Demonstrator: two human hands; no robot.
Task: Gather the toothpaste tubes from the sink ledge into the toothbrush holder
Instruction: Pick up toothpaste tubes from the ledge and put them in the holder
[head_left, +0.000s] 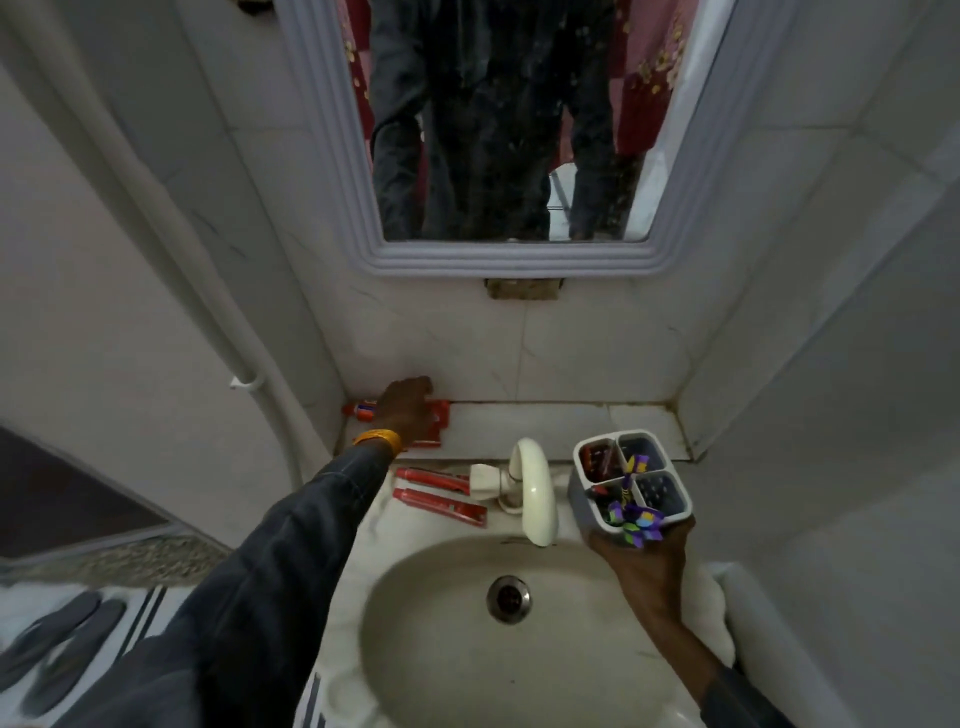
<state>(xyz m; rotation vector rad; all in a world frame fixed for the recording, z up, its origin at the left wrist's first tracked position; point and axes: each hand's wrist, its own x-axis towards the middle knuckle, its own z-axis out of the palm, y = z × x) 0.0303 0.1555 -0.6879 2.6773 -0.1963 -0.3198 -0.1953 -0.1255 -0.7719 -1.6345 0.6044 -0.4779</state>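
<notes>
Left hand (408, 410) on red toothpaste tubes (439, 415) at the ledge corner; finger state hidden. Right hand (641, 558) cupping the four-compartment toothbrush holder (631, 480), fingers wrapped beneath.

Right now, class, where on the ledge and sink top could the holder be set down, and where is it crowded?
Free: the ledge between the left hand and the toothbrush holder, behind the tap. Crowded: the left corner, where the hand covers red tubes, and the sink top left of the tap, with two more tubes.
</notes>
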